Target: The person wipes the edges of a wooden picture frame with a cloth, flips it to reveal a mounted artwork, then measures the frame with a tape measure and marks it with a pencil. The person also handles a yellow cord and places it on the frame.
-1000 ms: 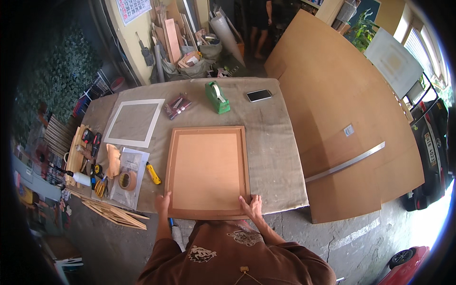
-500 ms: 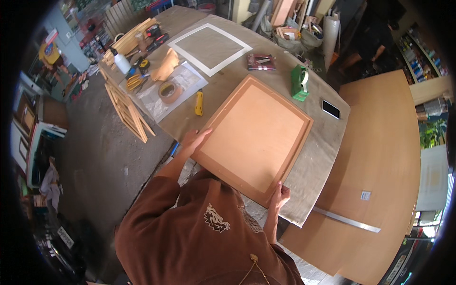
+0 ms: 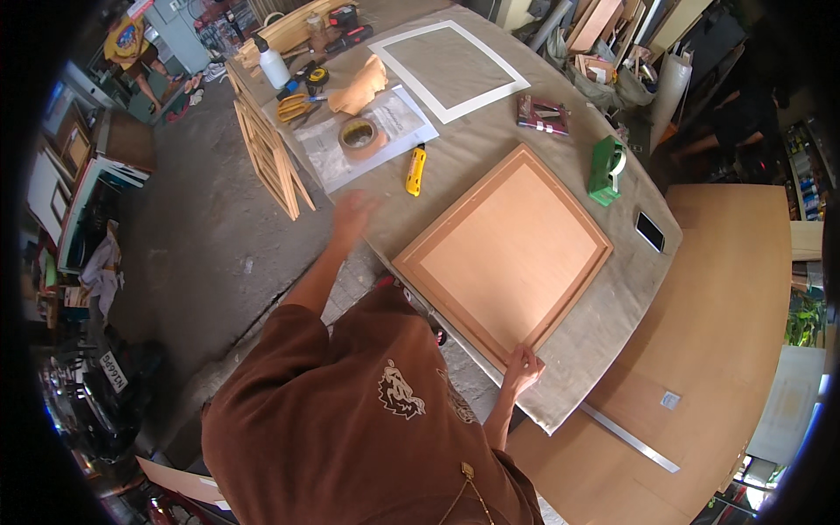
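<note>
At the far left of the cloth-covered table a wooden lattice frame leans on edge against its side. On the tabletop above it lie a white spray bottle, yellow-handled scissors and a roll of brown tape sitting on a plastic-sleeved sheet. My left hand hangs blurred in the air near the table's edge, holding nothing, fingers loosely spread as far as I can tell. Just beyond it a yellow utility knife lies on the cloth, apart from my fingers. Farther back sits a white mat border. The wooden picture frame lies flat, back side up, in the middle of the table. My right hand rests on its near corner, fingertips pressed on the moulding, not wrapped around it. To the right stand a green tape dispenser and a dark phone.
</note>
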A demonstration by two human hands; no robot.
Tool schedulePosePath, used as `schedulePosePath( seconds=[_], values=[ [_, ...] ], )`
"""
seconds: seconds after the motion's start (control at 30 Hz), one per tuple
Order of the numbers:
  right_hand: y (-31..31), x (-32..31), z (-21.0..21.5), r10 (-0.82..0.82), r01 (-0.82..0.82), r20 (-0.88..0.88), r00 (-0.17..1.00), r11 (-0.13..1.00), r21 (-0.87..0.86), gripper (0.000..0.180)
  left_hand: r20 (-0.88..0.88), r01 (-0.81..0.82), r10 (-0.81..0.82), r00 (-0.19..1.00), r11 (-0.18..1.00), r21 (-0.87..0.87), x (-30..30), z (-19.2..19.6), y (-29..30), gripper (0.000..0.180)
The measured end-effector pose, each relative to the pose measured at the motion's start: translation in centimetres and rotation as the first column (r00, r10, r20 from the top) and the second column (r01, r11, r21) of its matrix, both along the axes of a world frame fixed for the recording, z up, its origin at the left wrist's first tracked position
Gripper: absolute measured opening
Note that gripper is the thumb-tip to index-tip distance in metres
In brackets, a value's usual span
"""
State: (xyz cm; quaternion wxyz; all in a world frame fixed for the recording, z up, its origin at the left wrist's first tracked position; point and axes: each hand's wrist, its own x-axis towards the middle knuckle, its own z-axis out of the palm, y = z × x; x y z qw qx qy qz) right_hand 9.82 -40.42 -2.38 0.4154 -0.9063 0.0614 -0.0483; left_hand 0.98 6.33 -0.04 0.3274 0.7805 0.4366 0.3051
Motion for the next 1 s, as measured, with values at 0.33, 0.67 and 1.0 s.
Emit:
schedulePosePath(
  seconds=[0.33,0.67,1.0],
  values=[
    [10.0,-1.0,2.0,-0.094,0.133,0.22,0.971,0.976,-0.171,0.013,-0.038,-0.137,0.133,0.99,0.982,-0.133,0.7,-2.8,24.5,0.026],
    [30.4,-1.5,6.4,-0.169,0.167,-0.002,0.986,0.976,0.141,0.018,-0.257,-0.033,0.063,0.964,0.992,0.119,4.9,-1.1,46.1,0.056],
    [41.6,-1.0,7.6,0.107,-0.073,-0.107,0.988,0.957,0.28,0.019,-0.367,0.068,0.061,0.928,0.942,0.329,10.1,-0.4,47.3,0.072]
  ],
)
